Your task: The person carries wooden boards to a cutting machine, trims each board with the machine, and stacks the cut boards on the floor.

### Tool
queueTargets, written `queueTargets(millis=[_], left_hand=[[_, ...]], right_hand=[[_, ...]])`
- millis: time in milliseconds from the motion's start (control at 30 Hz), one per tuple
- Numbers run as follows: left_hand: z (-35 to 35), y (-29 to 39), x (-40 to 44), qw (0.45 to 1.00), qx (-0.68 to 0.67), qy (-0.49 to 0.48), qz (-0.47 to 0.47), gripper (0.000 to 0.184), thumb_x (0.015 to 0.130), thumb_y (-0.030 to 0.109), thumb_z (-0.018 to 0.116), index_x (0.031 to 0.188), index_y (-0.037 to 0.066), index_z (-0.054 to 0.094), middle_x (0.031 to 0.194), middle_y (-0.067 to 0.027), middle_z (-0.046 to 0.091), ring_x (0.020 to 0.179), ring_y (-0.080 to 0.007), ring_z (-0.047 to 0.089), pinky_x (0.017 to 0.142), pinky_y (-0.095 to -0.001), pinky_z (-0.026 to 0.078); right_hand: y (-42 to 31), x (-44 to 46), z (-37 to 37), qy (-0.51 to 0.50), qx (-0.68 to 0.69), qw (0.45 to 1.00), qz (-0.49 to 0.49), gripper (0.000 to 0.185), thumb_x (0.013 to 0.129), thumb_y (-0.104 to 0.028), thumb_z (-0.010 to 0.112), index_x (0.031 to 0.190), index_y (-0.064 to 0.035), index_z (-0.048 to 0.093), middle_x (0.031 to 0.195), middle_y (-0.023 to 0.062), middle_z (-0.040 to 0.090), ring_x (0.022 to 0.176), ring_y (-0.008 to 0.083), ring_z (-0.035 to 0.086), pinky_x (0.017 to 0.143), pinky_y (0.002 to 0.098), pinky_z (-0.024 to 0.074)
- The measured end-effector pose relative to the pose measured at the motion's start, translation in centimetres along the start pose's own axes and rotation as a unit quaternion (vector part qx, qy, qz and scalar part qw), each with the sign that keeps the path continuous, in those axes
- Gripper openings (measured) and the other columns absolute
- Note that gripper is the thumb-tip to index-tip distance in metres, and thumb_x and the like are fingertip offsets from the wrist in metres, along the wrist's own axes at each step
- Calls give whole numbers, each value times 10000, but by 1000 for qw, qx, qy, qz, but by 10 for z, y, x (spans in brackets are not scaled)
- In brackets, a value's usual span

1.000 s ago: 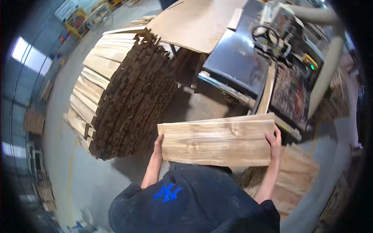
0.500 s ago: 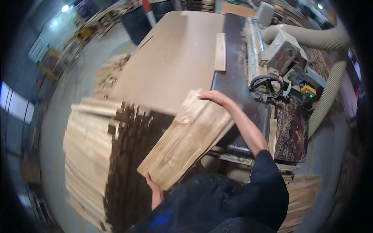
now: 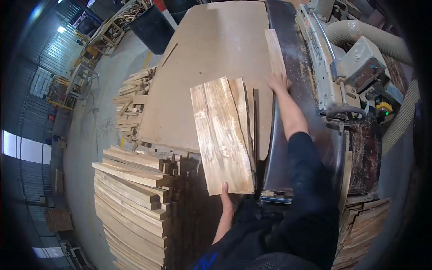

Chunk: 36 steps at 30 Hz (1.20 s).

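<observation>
My left hand grips the near end of several wooden boards, its thumb lying on the top one. The boards are loosely fanned, pale brown with rough grain, and their far end is over the brown sheet-topped table. At the table's right edge, beside the dark machine bed, lies a narrow wooden strip. My right hand is stretched forward and closed on the strip's near end; its fingertips are partly hidden.
A woodworking machine with a handwheel and a ribbed hose stands right of the dark bed. At left is a tall stack of planks, with offcuts beyond. More boards lie at lower right.
My right hand has left the held boards and reached forward to the narrow strip. The boards have swung more upright in view, held by my left hand alone. The camera view has shifted.
</observation>
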<state>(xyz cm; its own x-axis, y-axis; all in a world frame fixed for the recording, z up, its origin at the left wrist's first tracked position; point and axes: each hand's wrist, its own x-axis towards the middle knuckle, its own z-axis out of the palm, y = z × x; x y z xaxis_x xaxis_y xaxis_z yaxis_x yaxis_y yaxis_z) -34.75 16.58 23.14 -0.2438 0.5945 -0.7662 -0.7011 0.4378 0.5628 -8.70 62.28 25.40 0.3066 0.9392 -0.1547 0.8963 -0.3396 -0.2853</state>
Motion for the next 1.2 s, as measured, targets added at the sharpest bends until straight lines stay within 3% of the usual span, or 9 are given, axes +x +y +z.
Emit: queueTargets(millis=[100,400,500,567,667,700,767,867,1200], left_hand=[[-9,-5,28,999,26,-42,-6,875,863,525,641,1495,58,255,1455,-150,390,1316,-314,414,1076,-463,365],[5,34,78,991,75,-98,58,972,863,674,540,1523,37,216,1574,-152,222,1429,-277,250,1154,-445,220],[40,-6,44,811,310,359,341,737,943,507,511,1371,-78,380,1377,-285,337,1161,-444,479,990,-489,407],[64,-64,-1,648,441,305,541,555,896,353,610,1254,-57,502,1294,-268,455,1060,-421,539,960,-483,422],[98,-143,-77,659,456,-113,588,364,822,249,690,1089,8,639,1095,-191,635,1087,-388,561,940,-445,438],[100,-180,-66,622,511,-229,547,464,839,328,671,1177,14,622,1273,-180,584,1223,-383,498,1007,-464,387],[111,-235,-96,453,603,-254,605,604,865,440,623,1307,34,554,1405,-158,500,1362,-375,369,1084,-508,288],[131,-292,-95,416,655,-280,566,718,911,517,541,1430,39,408,1503,-137,394,1441,-373,236,1116,-555,204],[247,-333,-86,493,711,-123,487,596,1002,336,331,1499,14,264,1585,-122,232,1480,-295,138,1164,-530,117]], right_hand=[[75,-51,52,210,-33,972,-97,541,894,-443,595,1362,-178,544,1482,129,399,1393,326,314,1080,580,293],[183,-319,41,266,144,950,-77,363,730,-238,730,1071,-113,713,1418,248,358,1205,437,381,1017,488,367],[227,-426,47,236,140,962,-11,376,729,-227,758,1088,-123,726,1417,251,358,1193,445,390,1012,489,372],[254,-490,50,242,146,959,-13,363,718,-218,779,1064,-119,736,1392,231,382,1170,442,415,1000,495,378],[289,-561,48,241,155,958,-13,394,707,-209,797,1083,-114,726,1358,222,401,1166,434,422,987,494,382],[299,-577,49,248,181,952,3,415,713,-195,795,1108,-102,708,1345,218,407,1168,431,422,988,491,376],[316,-607,52,248,211,945,26,436,719,-181,792,1133,-90,689,1332,214,413,1170,427,422,989,488,371],[339,-611,49,253,134,958,-3,502,781,-139,718,1254,-48,574,1342,202,430,1234,410,412,1032,497,332],[376,-565,44,73,66,995,-11,837,859,-321,633,1483,51,217,1566,240,140,1452,405,155,1148,509,226]])
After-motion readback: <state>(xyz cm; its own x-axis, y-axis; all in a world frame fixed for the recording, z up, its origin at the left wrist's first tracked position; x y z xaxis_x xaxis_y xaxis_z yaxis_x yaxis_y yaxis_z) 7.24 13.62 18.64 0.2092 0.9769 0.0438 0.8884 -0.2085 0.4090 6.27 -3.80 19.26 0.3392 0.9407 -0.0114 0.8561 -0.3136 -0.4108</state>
